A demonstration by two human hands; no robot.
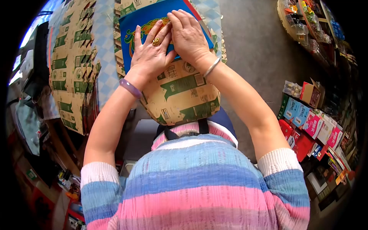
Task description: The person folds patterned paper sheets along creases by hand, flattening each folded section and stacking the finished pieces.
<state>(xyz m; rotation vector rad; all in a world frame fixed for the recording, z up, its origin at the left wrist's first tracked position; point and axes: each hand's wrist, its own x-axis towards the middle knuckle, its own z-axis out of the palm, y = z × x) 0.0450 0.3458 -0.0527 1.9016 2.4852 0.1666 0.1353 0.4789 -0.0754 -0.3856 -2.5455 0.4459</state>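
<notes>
My left hand lies flat with spread fingers on a blue sheet or folder that bears a yellow, green and red pattern. Beside it, touching it, my right hand rests on the same blue piece, its fingers stretched out close together. A red strip shows along the blue piece's right edge. Underneath, a brown printed paper sheet with green markings reaches toward my lap. Neither hand is wrapped round anything.
More brown and green printed sheets are stacked at the left on a blue checked cloth. Shelves of packaged goods stand at the upper right. Colourful boxes are piled at the right, beyond the grey floor.
</notes>
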